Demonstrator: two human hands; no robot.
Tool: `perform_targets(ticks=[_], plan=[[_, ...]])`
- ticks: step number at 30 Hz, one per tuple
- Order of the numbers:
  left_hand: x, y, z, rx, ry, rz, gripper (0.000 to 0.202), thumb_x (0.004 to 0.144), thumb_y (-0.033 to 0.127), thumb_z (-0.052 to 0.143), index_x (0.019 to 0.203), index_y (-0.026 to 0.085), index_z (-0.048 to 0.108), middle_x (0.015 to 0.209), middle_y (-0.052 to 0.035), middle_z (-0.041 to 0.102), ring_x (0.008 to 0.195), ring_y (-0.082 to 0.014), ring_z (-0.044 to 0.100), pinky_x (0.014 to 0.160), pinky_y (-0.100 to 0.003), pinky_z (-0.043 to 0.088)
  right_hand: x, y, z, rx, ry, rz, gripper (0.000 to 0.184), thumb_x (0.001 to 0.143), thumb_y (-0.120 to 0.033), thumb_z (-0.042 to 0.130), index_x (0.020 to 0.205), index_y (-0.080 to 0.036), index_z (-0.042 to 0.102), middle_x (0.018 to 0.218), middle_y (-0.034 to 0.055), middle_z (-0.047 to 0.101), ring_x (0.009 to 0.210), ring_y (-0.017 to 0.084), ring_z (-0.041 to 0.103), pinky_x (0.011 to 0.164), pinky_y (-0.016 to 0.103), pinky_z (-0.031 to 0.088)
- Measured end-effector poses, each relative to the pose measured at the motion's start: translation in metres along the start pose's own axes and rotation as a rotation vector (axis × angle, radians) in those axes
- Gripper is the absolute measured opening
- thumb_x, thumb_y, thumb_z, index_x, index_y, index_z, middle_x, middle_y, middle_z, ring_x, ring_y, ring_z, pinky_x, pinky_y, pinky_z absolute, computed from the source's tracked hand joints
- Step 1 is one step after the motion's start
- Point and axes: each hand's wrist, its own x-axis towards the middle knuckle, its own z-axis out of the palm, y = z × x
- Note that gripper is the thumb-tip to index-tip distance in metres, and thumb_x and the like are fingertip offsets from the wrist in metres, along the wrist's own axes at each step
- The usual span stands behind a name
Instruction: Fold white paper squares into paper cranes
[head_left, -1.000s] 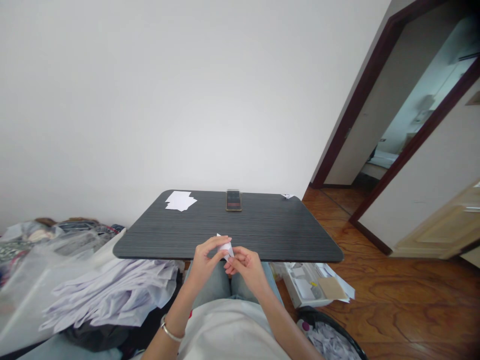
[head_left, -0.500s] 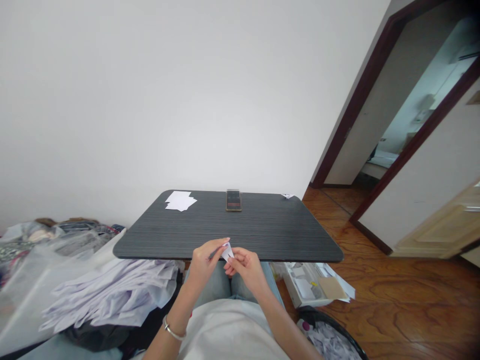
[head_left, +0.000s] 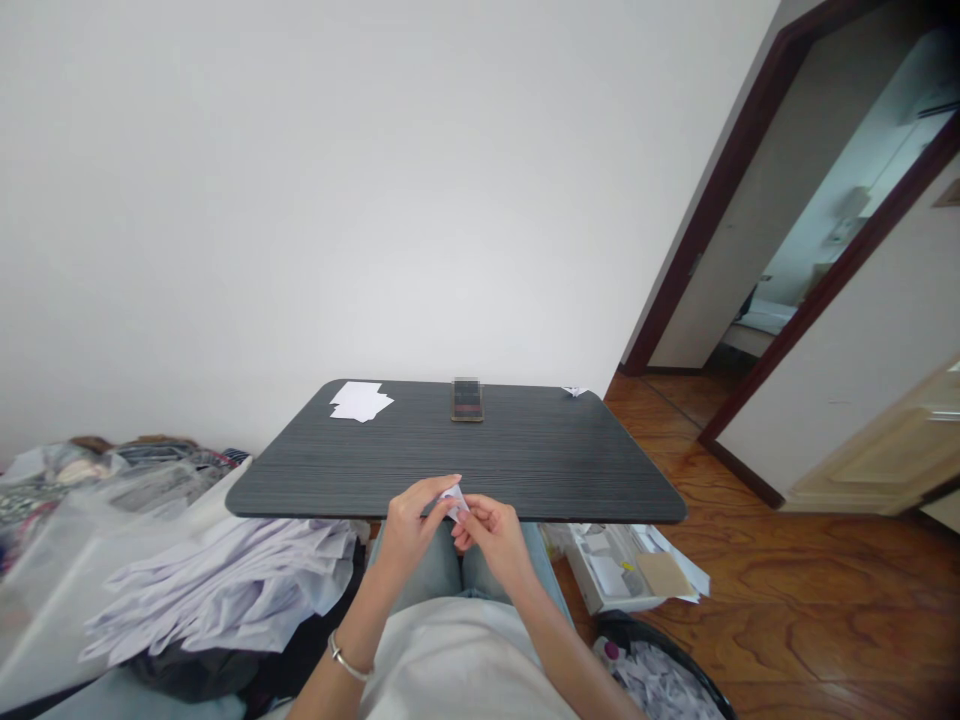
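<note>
A small folded piece of white paper (head_left: 454, 500) is held between both hands over the front edge of the dark table (head_left: 450, 460). My left hand (head_left: 410, 518) pinches its left side between thumb and fingers. From the right, my right hand (head_left: 491, 530) grips its lower end, thumb on top and fingers curled under. The fingertips hide part of the paper and its folds. Several white paper sheets (head_left: 361, 401) lie at the table's far left. At the far right corner sits a small folded white paper piece (head_left: 575, 391).
A phone-like dark device (head_left: 467, 400) stands at the table's back middle, near the white wall. Left of the table are piled clothes (head_left: 225, 580). On the floor at right are a white box of papers (head_left: 611, 570) and a black bin of paper scraps (head_left: 664, 680).
The paper has shifted slightly between the fingers and its visible part looks shorter and more tilted. Both hands stay in nearly the same place.
</note>
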Motion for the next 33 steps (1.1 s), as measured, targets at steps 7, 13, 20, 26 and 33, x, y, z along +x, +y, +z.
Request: perform_targets(ticks=[7, 13, 20, 26, 33], plan=[[0.000, 0.009, 0.004, 0.000, 0.072, -0.059, 0.021, 0.082, 0.023, 0.051, 0.094, 0.018, 0.067, 0.093, -0.0061, 0.070, 0.085, -0.0177, 0.065, 0.076, -0.029, 0.050, 0.000, 0.002, 0.001, -0.010, 0.007, 0.007, 0.034, 0.070, -0.044, 0.062, 0.083, -0.013, 0.065, 0.053, -0.0006, 0.061, 0.042, 0.010, 0.053, 0.043, 0.020, 0.045], [-0.004, 0.005, 0.009, 0.020, 0.061, 0.132, 0.021, 0.082, 0.019, 0.050, 0.098, 0.019, 0.065, 0.098, -0.0057, 0.069, 0.091, -0.0173, 0.064, 0.081, -0.029, 0.050, 0.002, 0.005, -0.001, 0.005, 0.014, 0.034, 0.031, 0.071, -0.045, 0.060, 0.067, -0.015, 0.061, 0.052, -0.0005, 0.061, 0.043, 0.012, 0.055, 0.043, 0.022, 0.046], [-0.005, 0.000, 0.010, 0.003, -0.013, 0.233, 0.024, 0.081, 0.013, 0.052, 0.099, 0.021, 0.065, 0.099, -0.0044, 0.069, 0.096, -0.0171, 0.062, 0.086, -0.031, 0.049, 0.004, 0.004, -0.001, 0.023, 0.033, 0.006, 0.029, 0.073, -0.043, 0.058, 0.064, -0.015, 0.059, 0.051, -0.0017, 0.057, 0.045, 0.012, 0.052, 0.045, 0.023, 0.046], [-0.002, 0.001, 0.013, -0.203, -0.034, 0.273, 0.019, 0.079, 0.014, 0.056, 0.088, 0.023, 0.069, 0.091, -0.0038, 0.071, 0.094, -0.0186, 0.063, 0.084, -0.034, 0.050, 0.003, 0.001, -0.004, 0.056, 0.050, -0.036, 0.020, 0.069, -0.035, 0.061, 0.063, -0.016, 0.057, 0.051, -0.0035, 0.053, 0.045, 0.009, 0.046, 0.043, 0.019, 0.037], [0.001, 0.002, 0.011, -0.259, -0.120, 0.287, 0.008, 0.072, 0.020, 0.065, 0.077, 0.022, 0.071, 0.098, -0.0069, 0.069, 0.101, -0.0225, 0.059, 0.094, -0.043, 0.041, 0.004, 0.003, -0.008, 0.054, 0.091, -0.068, 0.020, 0.074, -0.032, 0.055, 0.061, -0.017, 0.054, 0.046, -0.0067, 0.045, 0.039, 0.006, 0.035, 0.039, 0.018, 0.029]])
